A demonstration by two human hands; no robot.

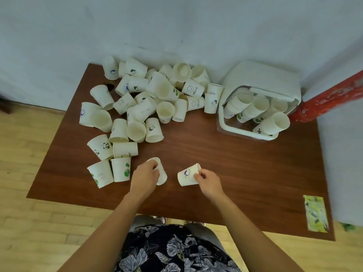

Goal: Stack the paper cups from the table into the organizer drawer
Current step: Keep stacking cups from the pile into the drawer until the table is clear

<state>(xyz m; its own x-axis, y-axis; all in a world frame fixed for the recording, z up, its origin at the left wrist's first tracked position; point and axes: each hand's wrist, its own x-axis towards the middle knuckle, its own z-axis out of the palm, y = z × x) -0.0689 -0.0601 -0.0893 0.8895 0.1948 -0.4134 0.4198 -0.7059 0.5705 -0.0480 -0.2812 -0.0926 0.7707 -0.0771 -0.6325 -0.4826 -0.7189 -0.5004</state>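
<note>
Head view: — Your left hand (146, 174) grips one cup (161, 173), your right hand (206, 178) pinches another (187, 175)?
— Yes, mouths apart, probably for nesting; the drawer (231, 125) waits far right.

Bare table (206, 154) runs through the frame's centre toward the organizer drawer (225, 122) at upper right. A heap of paper cups (149, 103) blocks the upper left and left. Stacked cups (255, 110) crowd the drawer's mouth. A leaflet (316, 213) lies lower right.
</note>
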